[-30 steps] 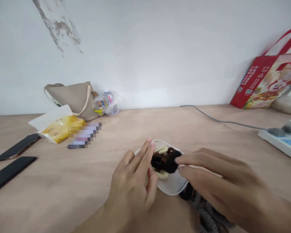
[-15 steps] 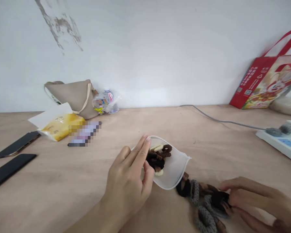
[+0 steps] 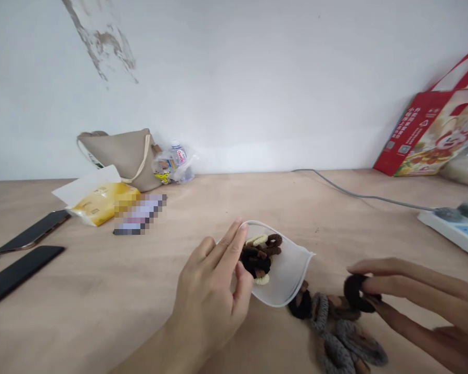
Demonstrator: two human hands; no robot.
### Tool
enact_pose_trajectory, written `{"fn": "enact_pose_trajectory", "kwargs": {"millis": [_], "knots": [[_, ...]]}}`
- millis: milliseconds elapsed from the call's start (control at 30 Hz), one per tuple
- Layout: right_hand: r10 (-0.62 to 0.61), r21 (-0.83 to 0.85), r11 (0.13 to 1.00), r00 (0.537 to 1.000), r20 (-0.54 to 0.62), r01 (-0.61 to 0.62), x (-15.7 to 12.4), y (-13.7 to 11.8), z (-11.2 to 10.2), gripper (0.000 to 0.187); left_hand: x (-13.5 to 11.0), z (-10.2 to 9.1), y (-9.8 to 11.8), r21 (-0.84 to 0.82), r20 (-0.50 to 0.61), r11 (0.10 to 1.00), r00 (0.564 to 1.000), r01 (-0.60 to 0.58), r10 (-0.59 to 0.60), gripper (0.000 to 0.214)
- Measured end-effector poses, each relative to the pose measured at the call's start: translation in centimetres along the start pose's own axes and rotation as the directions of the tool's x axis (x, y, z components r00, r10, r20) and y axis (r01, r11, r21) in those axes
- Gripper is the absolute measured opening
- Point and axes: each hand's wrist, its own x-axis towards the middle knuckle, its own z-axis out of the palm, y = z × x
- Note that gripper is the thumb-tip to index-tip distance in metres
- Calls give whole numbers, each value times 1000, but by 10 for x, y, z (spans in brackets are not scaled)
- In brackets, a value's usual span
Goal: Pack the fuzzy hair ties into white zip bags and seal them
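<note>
My left hand (image 3: 214,280) grips the left side of a white translucent pouch (image 3: 290,265), its mouth spread toward the right. Inside the pouch lie several hair ties (image 3: 256,259) in black, brown and cream. My right hand (image 3: 417,301) pinches a black hair tie (image 3: 355,292) between thumb and fingers, just above the table. Beneath and left of it is a loose pile of grey, brown and black hair ties (image 3: 337,332), close to the pouch's lower right edge. My left fingers partly cover the pouch's left part.
Two dark phones (image 3: 25,272) and another, blurred phone (image 3: 140,214) lie left, near a yellow tissue pack (image 3: 107,202). Behind are a beige bag (image 3: 120,156) and a plastic-wrapped bottle (image 3: 177,161). A power strip (image 3: 458,228) with grey cable and a red carrier bag (image 3: 409,135) are right.
My right hand has lifted the black hair tie up off the pile. My left hand keeps its hold on the pouch. The whole view has shifted slightly.
</note>
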Motion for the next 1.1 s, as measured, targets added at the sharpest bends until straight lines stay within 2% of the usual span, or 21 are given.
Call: {"fn": "enact_pose_trajectory", "kwargs": {"millis": [33, 67, 133, 200, 333, 400, 500, 567, 633, 733, 833, 967, 1100], "knots": [[-57, -4, 998, 997, -52, 56, 15, -7, -1, 22, 0, 0, 0, -3, 9, 1000, 1000, 4, -4, 46], [-157, -4, 988, 987, -34, 157, 30, -16, -1, 23, 0, -1, 1, -5, 17, 1000, 1000, 10, -10, 46], [-204, -17, 979, 979, 12, 204, 56, -31, 2, 22, 0, -1, 0, -6, 27, 1000, 999, 21, -21, 46], [-214, 21, 977, 975, 57, 213, 69, -41, 6, 21, 0, -1, -2, 3, 22, 1000, 999, 31, -32, 46], [-46, 178, 984, 991, 123, 24, 55, -42, 13, 19, 0, -1, -7, 17, 13, 998, 998, 55, -55, 46], [13, 118, 992, 968, 251, -44, 42, -39, 22, 15, 0, 0, -8, 18, 13, 997, 997, 72, -73, 47], [-12, -37, 999, 915, 404, 29, 31, -38, 45, 13, 1, 0, -8, 22, 5, 996, 996, 90, -90, 48], [-50, -83, 993, 921, 387, 89, 29, -38, 56, 17, 0, 0, -8, 32, -8, 995, 996, 91, -91, 48], [-103, -69, 989, 946, 309, 130, 30, -39, 57, 17, 0, 0, -8, 44, -12, 995, 996, 91, -91, 47], [-240, 34, 971, 959, 150, 237, 37, -45, 40, 17, 1, 1, -10, 47, 5, 995, 996, 88, -88, 46], [-353, 77, 933, 936, 4, 351, 51, -49, 20, 21, 2, 0, -10, 35, 19, 996, 997, 78, -79, 45], [-264, 100, 961, 963, 60, 258, 67, -45, 10, 33, 3, -1, -9, 28, 11, 997, 997, 71, -71, 45], [-126, 91, 989, 988, 85, 118, 47, -36, 5, 22, 2, -1, -9, 19, 18, 996, 996, 86, -86, 47]]}}
